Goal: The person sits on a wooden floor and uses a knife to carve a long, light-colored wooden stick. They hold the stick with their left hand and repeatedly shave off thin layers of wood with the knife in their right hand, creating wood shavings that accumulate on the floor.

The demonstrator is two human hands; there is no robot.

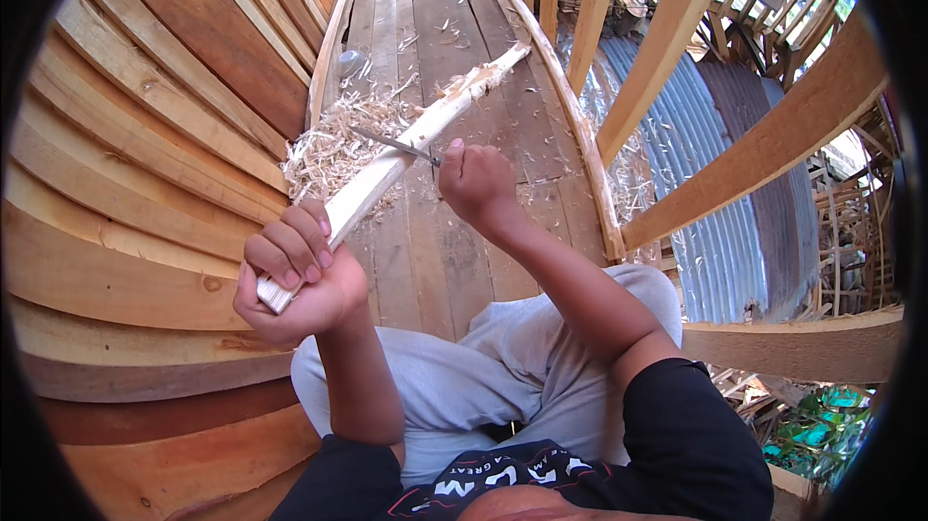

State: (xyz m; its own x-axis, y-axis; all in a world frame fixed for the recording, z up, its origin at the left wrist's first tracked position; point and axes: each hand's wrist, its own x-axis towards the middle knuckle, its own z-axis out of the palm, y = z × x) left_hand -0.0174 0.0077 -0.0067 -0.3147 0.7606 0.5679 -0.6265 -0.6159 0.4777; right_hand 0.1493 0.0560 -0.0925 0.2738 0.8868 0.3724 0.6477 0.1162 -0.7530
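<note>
A long pale piece of wood (372, 182) slants away from me, its near end squared and its far end rougher, with bark-like patches. Around the near end my left hand (302, 270) is closed, fingers wrapped over the top. My right hand (478, 183) is a fist gripping a knife (391, 142); its handle is hidden in the fingers. The blade lies across the middle of the wood and points to the left. Beneath and left of the wood is a heap of curled wood shavings (338, 146).
Plank floor (464, 260) lies under my crossed legs. Overlapping boards form a wall (145, 159) at left. A wooden railing (764, 178) runs along the right, with corrugated metal sheets (706, 168) beyond and below. A small round clear object (350, 63) sits beyond the shavings.
</note>
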